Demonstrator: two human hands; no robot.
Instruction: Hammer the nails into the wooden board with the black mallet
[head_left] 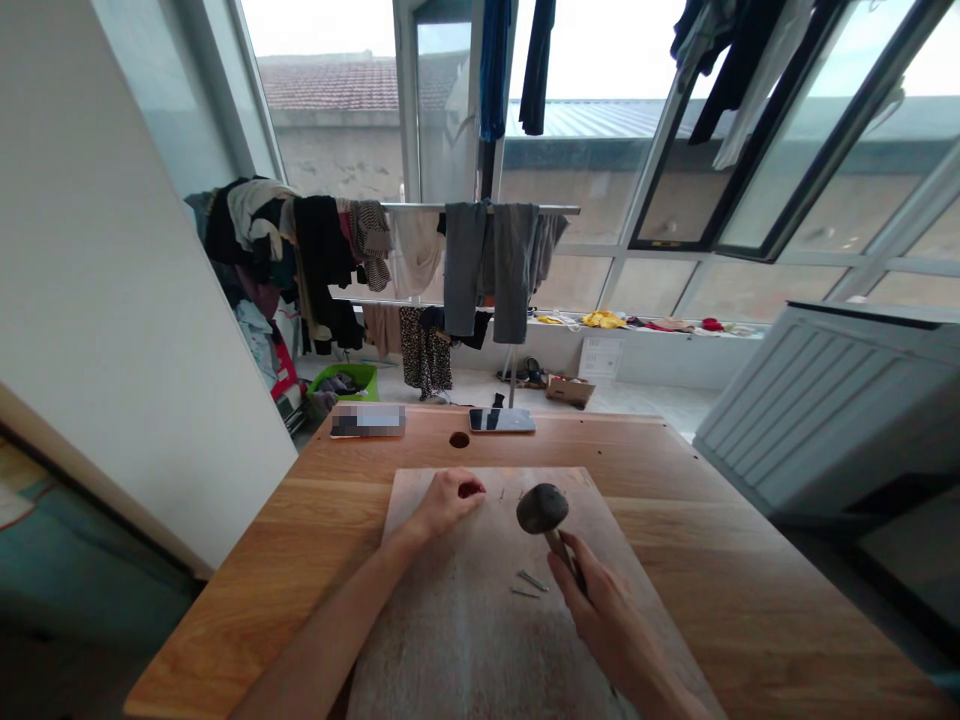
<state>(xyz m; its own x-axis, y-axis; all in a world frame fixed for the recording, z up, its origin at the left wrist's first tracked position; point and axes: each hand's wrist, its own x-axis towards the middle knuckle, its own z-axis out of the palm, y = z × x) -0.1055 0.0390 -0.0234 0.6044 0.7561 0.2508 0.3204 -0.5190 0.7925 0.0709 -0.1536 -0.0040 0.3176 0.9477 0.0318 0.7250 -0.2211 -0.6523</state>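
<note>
My right hand (592, 592) is closed round the wooden handle of a mallet with a dark round head (541, 508), held just above a pale wooden board (450, 620). My left hand (448, 498) rests on the board's far part, fingers curled in a loose fist; what they hold, if anything, is too small to make out. Two loose nails (529, 584) lie on the board between my hands. A small nail (502, 493) seems to stand upright in the board just right of my left hand.
The board lies on a wooden table (712, 560) with a round hole (459, 439). A phone (502, 420) and a blurred flat item (367, 421) lie at the far edge. Beyond stand a laundry rack (465, 260), windows and a radiator (832, 400).
</note>
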